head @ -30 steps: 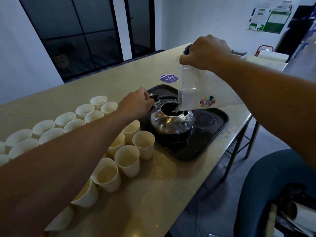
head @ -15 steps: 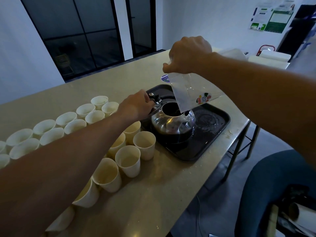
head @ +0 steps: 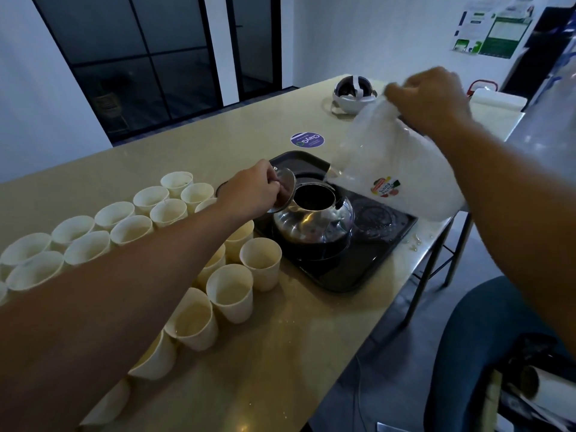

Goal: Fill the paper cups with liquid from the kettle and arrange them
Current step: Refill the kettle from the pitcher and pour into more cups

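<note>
A shiny steel kettle (head: 313,224) stands with its mouth uncovered on a black tray (head: 358,269). My left hand (head: 249,191) grips the kettle's glass lid (head: 284,191), held tilted just left of the opening. My right hand (head: 428,98) grips the top of a clear plastic bag (head: 396,169) with a coloured label, hanging above the tray's right side; its lower corner is near the kettle's black handle. Several white paper cups (head: 230,291) stand in rows on the beige table (head: 280,353) to the left of the tray; my left forearm hides some of them.
A white and black headset (head: 353,93) lies at the table's far end, and a round purple sticker (head: 307,140) is behind the tray. Water drops lie on the table's right edge. A blue chair (head: 467,353) stands at lower right.
My right hand has swung the bag up and to the right, away from the kettle's mouth. My left hand has kept the lid beside the opening.
</note>
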The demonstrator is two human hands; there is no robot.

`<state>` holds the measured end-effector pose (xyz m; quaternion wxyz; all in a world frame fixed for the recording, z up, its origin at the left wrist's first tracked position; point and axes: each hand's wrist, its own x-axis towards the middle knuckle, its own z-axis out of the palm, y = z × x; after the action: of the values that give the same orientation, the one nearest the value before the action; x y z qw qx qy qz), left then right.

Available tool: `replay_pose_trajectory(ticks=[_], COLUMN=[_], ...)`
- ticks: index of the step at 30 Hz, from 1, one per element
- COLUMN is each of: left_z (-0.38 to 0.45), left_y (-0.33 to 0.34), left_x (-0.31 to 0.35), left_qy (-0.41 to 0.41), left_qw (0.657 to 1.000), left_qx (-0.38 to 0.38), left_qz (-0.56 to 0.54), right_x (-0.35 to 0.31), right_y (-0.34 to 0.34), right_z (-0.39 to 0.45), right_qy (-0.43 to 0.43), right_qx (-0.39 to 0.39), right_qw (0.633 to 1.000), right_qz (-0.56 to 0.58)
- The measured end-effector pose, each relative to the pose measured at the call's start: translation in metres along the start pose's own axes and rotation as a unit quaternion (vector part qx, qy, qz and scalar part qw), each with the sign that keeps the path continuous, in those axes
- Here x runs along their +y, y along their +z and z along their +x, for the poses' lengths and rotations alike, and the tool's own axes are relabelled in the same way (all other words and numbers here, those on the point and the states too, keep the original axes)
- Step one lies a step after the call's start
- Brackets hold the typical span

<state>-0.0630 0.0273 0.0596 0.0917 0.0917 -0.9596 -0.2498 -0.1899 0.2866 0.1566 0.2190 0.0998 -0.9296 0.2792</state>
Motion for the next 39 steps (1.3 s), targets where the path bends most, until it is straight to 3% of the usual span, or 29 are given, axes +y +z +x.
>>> replay_pose_trajectory(ticks=[2,5,8,13,17,19,23,25,28,34,39], left_z=[0.002,0.006,0.013,0.026,0.038,0.044,0.054,0.057,0.057,0.053,0.046], left_y=[0.004,0.011,0.021,0.036,0.046,0.051,0.054,0.055,0.059,0.061,0.054], left_x=[0.004,0.010,0.017,0.032,0.038,0.039,0.044,0.047,0.049,0.052,0.051], left_qy=[0.008,0.008,0.014,0.035,0.050,0.053,0.063,0.070,0.093,0.108,0.143], left_qw=[1.000,1.000,1.000,0.999,0.996,0.996,0.996,0.995,0.986,0.973,0.960], left_qx=[0.007,0.015,0.009,0.008,0.003,0.001,0.003,0.002,-0.008,-0.004,-0.027], left_qz=[0.005,0.013,0.018,0.033,0.067,0.076,0.071,0.077,0.136,0.202,0.240], right_x=[0.029,0.055,0.070,0.082,0.088,0.086,0.066,0.051,0.033,0.026,0.020], right_y=[0.002,0.016,0.037,0.073,0.087,0.087,0.084,0.088,0.099,0.121,0.125], right_z=[-0.008,-0.027,-0.042,-0.061,-0.065,-0.072,-0.100,-0.117,-0.133,-0.130,-0.113], right_qy=[0.090,0.212,0.257,0.262,0.266,0.250,0.133,0.056,-0.019,-0.009,0.004], right_qx=[0.053,0.124,0.170,0.191,0.179,0.225,0.367,0.351,0.247,0.063,-0.007], right_qw=[0.988,0.941,0.893,0.867,0.872,0.885,0.870,0.877,0.907,0.961,0.977], right_qz=[0.111,0.232,0.329,0.379,0.370,0.323,0.300,0.324,0.340,0.269,0.214])
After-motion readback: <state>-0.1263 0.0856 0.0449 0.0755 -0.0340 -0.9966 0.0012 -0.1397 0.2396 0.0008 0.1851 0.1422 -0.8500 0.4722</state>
